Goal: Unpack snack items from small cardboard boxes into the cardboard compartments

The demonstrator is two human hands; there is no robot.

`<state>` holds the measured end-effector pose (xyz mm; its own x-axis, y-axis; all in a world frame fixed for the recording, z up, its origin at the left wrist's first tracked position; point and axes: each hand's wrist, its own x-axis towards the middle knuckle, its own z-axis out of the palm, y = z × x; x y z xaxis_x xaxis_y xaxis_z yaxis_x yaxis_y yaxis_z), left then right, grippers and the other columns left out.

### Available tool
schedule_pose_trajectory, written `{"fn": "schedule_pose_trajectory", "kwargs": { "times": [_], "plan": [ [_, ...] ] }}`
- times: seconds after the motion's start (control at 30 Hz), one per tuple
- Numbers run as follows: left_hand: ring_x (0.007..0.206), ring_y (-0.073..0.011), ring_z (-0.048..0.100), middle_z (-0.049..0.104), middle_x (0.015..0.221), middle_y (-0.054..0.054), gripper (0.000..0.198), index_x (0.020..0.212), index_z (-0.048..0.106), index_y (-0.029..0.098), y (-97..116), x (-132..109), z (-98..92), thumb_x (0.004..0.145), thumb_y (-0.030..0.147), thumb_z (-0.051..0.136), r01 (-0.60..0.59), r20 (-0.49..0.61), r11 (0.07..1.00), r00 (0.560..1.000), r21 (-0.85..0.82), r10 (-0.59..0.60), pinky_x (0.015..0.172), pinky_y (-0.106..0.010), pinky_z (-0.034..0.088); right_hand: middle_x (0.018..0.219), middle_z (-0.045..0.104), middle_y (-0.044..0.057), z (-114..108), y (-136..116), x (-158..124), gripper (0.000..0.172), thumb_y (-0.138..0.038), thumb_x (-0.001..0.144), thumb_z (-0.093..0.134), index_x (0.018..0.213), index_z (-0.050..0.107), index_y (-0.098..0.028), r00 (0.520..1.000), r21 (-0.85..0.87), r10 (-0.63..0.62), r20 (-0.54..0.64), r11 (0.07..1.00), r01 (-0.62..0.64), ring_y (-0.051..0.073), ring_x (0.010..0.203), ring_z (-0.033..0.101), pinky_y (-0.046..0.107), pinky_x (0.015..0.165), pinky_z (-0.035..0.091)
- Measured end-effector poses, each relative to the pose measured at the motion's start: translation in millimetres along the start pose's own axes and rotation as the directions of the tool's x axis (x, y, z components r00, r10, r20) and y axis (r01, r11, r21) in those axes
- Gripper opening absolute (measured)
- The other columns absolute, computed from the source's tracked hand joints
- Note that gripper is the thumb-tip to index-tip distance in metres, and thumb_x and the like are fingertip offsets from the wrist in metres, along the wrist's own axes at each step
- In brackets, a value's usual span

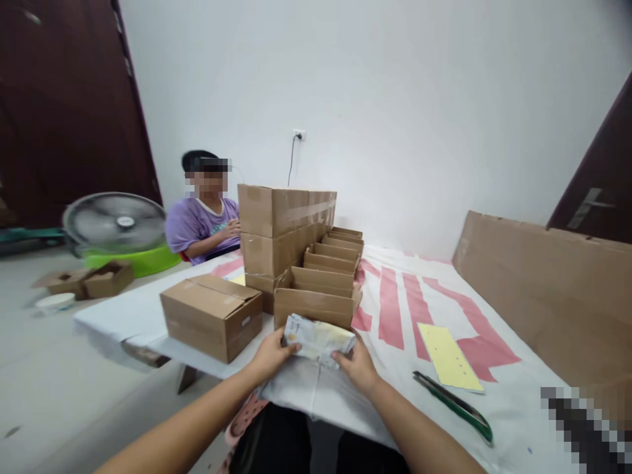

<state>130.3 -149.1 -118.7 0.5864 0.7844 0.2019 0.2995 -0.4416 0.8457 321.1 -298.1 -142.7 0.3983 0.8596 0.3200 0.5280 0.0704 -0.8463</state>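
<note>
Right hand [361, 368] on packet [318, 337]; patterned tablecloth [390, 309]; white wall [405, 105]

A pale, creased packet [318, 339] — seemingly plastic-wrapped, partly yellowish — lies crosswise between the left grip [272, 353] and right grip [359, 366].

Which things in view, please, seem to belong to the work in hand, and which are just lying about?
Seemingly in the work:
pale packet, held by left hand and right hand
open cartons, just beyond
green cutter, perhaps; unheld

Apparently lying about:
fan
white bowl
yellow sheet
</note>
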Motion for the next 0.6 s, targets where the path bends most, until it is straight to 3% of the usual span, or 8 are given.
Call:
{"fn": "schedule_pose_trajectory", "kwargs": {
  "times": [0.13,0.23,0.3,0.37,0.47,0.6],
  "plan": [
    [0.097,-0.0302,0.062,0.064,0.106,-0.013,0.050,0.111,0.050,0.015,-20.4,-0.5,-1.3,0.068,0.038,0.059,0.064,-0.223,0.993,0.974,0.096,-0.041,0.087,-0.043,0.048,0.123,0.055,0.010,14.0,20.3,1.9,0.054,-0.039,0.073,0.066,0.119,0.042,-0.024,0.994,-0.066,-0.009,-0.112,0.998,0.002,0.028,0.115,0.052,0.042,0.099,0.042],
    [0.117,-0.0326,0.051,0.050,0.127,-0.017,0.061,0.127,0.041,0.015,-23.5,-15.2,5.3,0.072,0.036,0.057,-0.081,-0.377,0.945,0.904,0.316,0.204,0.098,-0.049,0.041,0.118,0.056,0.009,16.1,30.5,-1.0,0.045,-0.031,0.075,0.061,0.115,0.042,-0.024,0.988,-0.071,0.032,-0.151,0.997,-0.043,0.026,0.110,0.054,0.041,0.097,0.043],
    [0.131,-0.0342,0.036,0.039,0.140,-0.016,0.060,0.131,0.041,0.020,-19.8,-25.1,13.2,0.075,0.031,0.058,-0.223,-0.310,0.837,0.856,0.500,0.413,0.105,-0.052,0.033,0.115,0.057,0.009,15.9,32.6,-1.0,0.041,-0.028,0.075,0.060,0.112,0.044,-0.023,0.988,-0.087,0.027,-0.151,0.995,-0.040,0.026,0.107,0.055,0.041,0.096,0.043],
    [0.138,-0.0374,0.022,0.029,0.149,-0.012,0.063,0.134,0.042,0.027,-15.5,-30.0,22.7,0.074,0.022,0.060,-0.301,-0.173,0.726,0.849,0.618,0.500,0.106,-0.056,0.028,0.113,0.058,0.008,15.8,32.5,-0.4,0.038,-0.026,0.074,0.060,0.110,0.046,-0.023,0.989,-0.110,0.001,-0.145,0.994,-0.017,0.025,0.106,0.056,0.040,0.095,0.044],
    [0.140,-0.0437,0.005,0.017,0.155,-0.008,0.072,0.138,0.040,0.032,-14.5,-23.9,35.4,0.072,0.011,0.060,-0.277,-0.091,0.661,0.881,0.697,0.465,0.103,-0.061,0.029,0.110,0.060,0.008,17.0,32.4,-0.1,0.034,-0.024,0.074,0.058,0.107,0.050,-0.021,0.986,-0.136,-0.027,-0.166,0.991,0.004,0.025,0.105,0.057,0.039,0.092,0.045],
    [0.140,-0.0435,0.004,0.011,0.157,-0.007,0.071,0.138,0.041,0.030,-20.6,-3.2,41.7,0.073,0.008,0.059,-0.269,-0.068,0.683,0.903,0.679,0.424,0.105,-0.059,0.030,0.106,0.062,0.009,20.1,36.0,-1.0,0.034,-0.023,0.072,0.058,0.105,0.054,-0.018,0.976,-0.151,-0.067,-0.205,0.988,0.036,0.024,0.102,0.058,0.040,0.091,0.047]
  ]
}}
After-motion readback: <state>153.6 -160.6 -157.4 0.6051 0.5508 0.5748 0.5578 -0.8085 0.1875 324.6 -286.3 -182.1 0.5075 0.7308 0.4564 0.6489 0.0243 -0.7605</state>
